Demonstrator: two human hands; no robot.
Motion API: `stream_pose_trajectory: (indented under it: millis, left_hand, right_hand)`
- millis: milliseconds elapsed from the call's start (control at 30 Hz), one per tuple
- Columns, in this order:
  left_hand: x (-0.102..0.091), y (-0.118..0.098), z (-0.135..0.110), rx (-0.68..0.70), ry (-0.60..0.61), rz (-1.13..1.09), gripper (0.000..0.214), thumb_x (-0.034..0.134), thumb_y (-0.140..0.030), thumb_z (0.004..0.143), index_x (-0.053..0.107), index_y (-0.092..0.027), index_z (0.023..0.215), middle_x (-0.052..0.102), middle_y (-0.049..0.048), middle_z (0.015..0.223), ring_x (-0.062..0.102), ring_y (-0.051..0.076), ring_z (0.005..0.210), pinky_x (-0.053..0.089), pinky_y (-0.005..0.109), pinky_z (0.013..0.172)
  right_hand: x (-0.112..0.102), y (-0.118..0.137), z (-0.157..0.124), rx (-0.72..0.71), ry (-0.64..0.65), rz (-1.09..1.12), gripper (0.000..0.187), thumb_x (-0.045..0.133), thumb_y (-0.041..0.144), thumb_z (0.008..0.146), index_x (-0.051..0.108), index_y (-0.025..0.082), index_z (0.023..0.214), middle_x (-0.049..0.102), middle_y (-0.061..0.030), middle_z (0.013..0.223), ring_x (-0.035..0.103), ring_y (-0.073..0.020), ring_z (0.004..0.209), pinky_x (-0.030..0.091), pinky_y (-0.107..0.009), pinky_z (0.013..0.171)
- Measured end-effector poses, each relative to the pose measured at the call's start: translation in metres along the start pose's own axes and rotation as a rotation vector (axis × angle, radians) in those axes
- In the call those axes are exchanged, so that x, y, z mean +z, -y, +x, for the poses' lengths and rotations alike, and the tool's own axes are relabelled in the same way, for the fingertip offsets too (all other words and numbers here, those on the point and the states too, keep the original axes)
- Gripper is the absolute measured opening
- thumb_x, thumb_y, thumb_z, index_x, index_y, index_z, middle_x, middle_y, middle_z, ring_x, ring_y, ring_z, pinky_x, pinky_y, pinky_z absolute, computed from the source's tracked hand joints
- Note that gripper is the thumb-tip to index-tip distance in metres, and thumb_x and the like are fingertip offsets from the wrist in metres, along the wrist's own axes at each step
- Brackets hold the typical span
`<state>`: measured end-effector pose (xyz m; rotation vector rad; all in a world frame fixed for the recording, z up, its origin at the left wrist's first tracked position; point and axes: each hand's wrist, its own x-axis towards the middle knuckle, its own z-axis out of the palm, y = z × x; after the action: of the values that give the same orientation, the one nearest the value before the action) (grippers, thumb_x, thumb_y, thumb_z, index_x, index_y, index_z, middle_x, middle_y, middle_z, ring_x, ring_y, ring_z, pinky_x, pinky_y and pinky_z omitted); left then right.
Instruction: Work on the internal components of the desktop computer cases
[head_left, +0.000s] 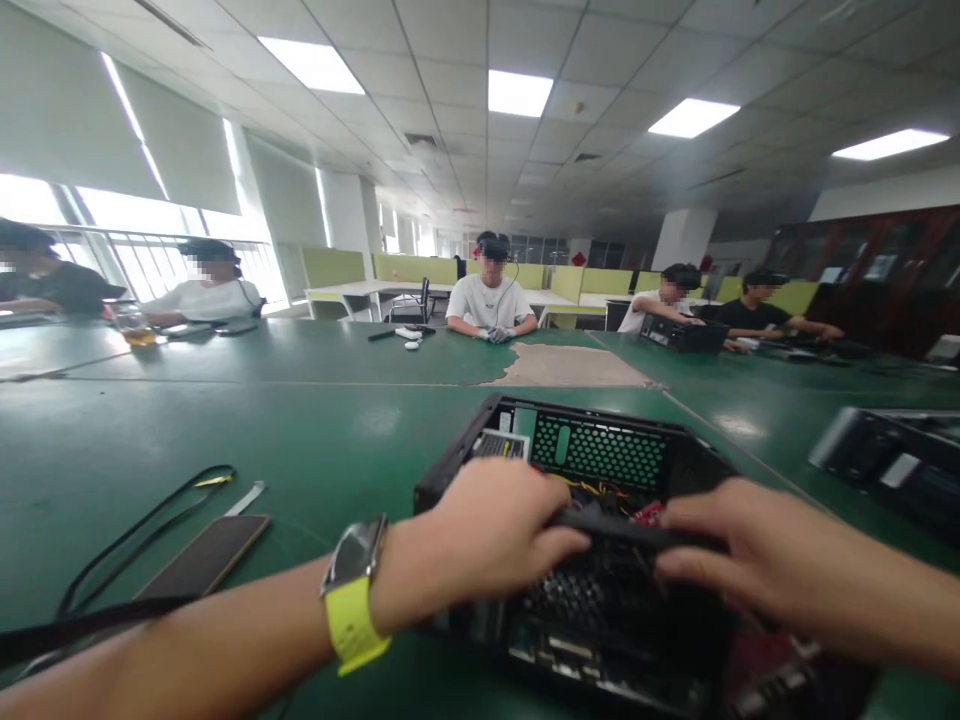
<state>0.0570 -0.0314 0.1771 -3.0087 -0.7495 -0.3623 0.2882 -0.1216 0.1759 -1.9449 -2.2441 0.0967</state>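
Open black metal computer case [600, 450] sits on the green worktop [300, 430], right in front of the person. The top cover is off and the inside is exposed, so the opening part looks done.

A black flat bar [622, 528] spans the top of the case, near its front edge. It's not lifted clear as far as I can see, so I'd say that piece is what's left.

Left hand [495, 530], with a yellow-strapped wristwatch [352, 590], is clenched over the bar's left end, thumb along it. Right hand [750, 560] has its fingers laid across the right end. Can't tell whether it's actually gripping or just resting.

Inside the case:
- Yellow and red wires [592, 490] are bundled just behind the bar.
- A silver ribbed block [501, 443] sits in the back-left corner.
- A perforated mesh panel forms the rear wall.
- There's dark board hardware under the hands, too blurred to identify.

Left of the case, a dark slab phone [206, 555] lies flat with a looped black cable [150, 520] beside it. Right of the case, well apart, is a second dark computer box [892, 460]. Beyond the case, other people sit at the far side of the worktop.
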Motion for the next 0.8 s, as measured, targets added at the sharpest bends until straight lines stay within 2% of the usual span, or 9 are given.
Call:
stream_pose_trajectory:
  millis: [100, 167, 233, 267, 333, 433, 567, 667, 800]
  left_hand:
    - [-0.023, 0.025, 0.044, -0.126, -0.227, -0.001, 0.046, 0.043, -0.059, 0.080, 0.066, -0.019, 0.082, 0.065, 0.0068, 0.076, 0.056, 0.018, 0.068, 0.038, 0.030, 0.059]
    - [-0.032, 0.044, 0.082, -0.164, -0.277, -0.017, 0.051, 0.042, -0.062, 0.079, 0.068, -0.018, 0.080, 0.064, 0.0076, 0.077, 0.056, 0.019, 0.069, 0.039, 0.031, 0.062]
    - [-0.036, 0.061, 0.117, -0.182, -0.308, -0.007, 0.054, 0.040, -0.064, 0.078, 0.069, -0.018, 0.079, 0.064, 0.0088, 0.077, 0.057, 0.020, 0.072, 0.039, 0.032, 0.064]
    - [-0.036, 0.068, 0.131, -0.185, -0.318, -0.001, 0.055, 0.040, -0.064, 0.078, 0.069, -0.018, 0.079, 0.064, 0.0090, 0.077, 0.057, 0.021, 0.073, 0.039, 0.033, 0.065]
    - [-0.035, 0.079, 0.152, -0.191, -0.324, 0.006, 0.056, 0.039, -0.065, 0.077, 0.069, -0.018, 0.079, 0.064, 0.0093, 0.077, 0.057, 0.022, 0.074, 0.039, 0.033, 0.066]
    - [-0.033, 0.088, 0.164, -0.185, -0.307, -0.001, 0.058, 0.038, -0.067, 0.076, 0.069, -0.018, 0.078, 0.065, 0.0093, 0.076, 0.057, 0.022, 0.075, 0.038, 0.033, 0.066]
    - [-0.032, 0.089, 0.162, -0.170, -0.309, 0.020, 0.059, 0.037, -0.069, 0.075, 0.067, -0.018, 0.076, 0.064, 0.0090, 0.074, 0.055, 0.021, 0.073, 0.037, 0.033, 0.066]
    - [-0.037, 0.084, 0.151, -0.166, -0.268, 0.011, 0.060, 0.036, -0.069, 0.076, 0.066, -0.017, 0.077, 0.063, 0.0083, 0.074, 0.054, 0.018, 0.069, 0.036, 0.030, 0.063]
    - [-0.048, 0.066, 0.114, -0.069, -0.146, -0.024, 0.058, 0.036, -0.066, 0.079, 0.066, -0.016, 0.080, 0.061, 0.0057, 0.070, 0.050, 0.014, 0.061, 0.034, 0.026, 0.056]
  right_hand:
    - [-0.046, 0.008, 0.022, 0.040, -0.340, -0.162, 0.033, 0.045, 0.053, 0.082, 0.063, 0.028, 0.095, 0.066, -0.0019, 0.088, 0.059, -0.0199, 0.075, 0.044, -0.031, 0.063]
    - [-0.070, 0.022, 0.020, 0.047, -0.619, -0.165, 0.034, 0.047, 0.052, 0.081, 0.061, 0.026, 0.098, 0.065, -0.0032, 0.094, 0.059, -0.0199, 0.077, 0.044, -0.030, 0.062]
    - [-0.073, 0.039, 0.006, 0.033, -0.687, -0.022, 0.030, 0.048, 0.053, 0.081, 0.062, 0.027, 0.086, 0.065, 0.0000, 0.079, 0.058, -0.0156, 0.065, 0.040, -0.026, 0.052]
    - [-0.065, 0.045, -0.004, 0.028, -0.619, 0.071, 0.030, 0.047, 0.052, 0.081, 0.062, 0.027, 0.079, 0.063, 0.0020, 0.070, 0.056, -0.0133, 0.058, 0.039, -0.025, 0.049]
    - [-0.029, 0.048, -0.021, 0.044, -0.349, 0.198, 0.031, 0.045, 0.050, 0.083, 0.061, 0.026, 0.071, 0.062, 0.0029, 0.065, 0.055, -0.0123, 0.057, 0.040, -0.024, 0.050]
    - [0.055, 0.030, -0.026, 0.177, 0.038, 0.176, 0.028, 0.047, 0.048, 0.082, 0.064, 0.027, 0.087, 0.066, -0.0008, 0.086, 0.060, -0.0178, 0.078, 0.047, -0.030, 0.072]
    - [0.151, -0.004, 0.006, 0.330, 0.050, 0.068, 0.041, 0.045, 0.036, 0.082, 0.052, 0.021, 0.120, 0.056, -0.0095, 0.120, 0.052, -0.0245, 0.109, 0.041, -0.037, 0.092]
    - [0.179, -0.013, 0.030, 0.375, 0.069, 0.127, 0.041, 0.048, 0.032, 0.078, 0.051, 0.018, 0.117, 0.059, -0.0105, 0.112, 0.056, -0.0219, 0.101, 0.042, -0.032, 0.086]
    - [0.180, -0.009, 0.019, 0.435, 0.217, 0.259, 0.033, 0.058, 0.029, 0.063, 0.057, 0.020, 0.094, 0.065, -0.0028, 0.080, 0.061, -0.0190, 0.074, 0.043, -0.028, 0.061]
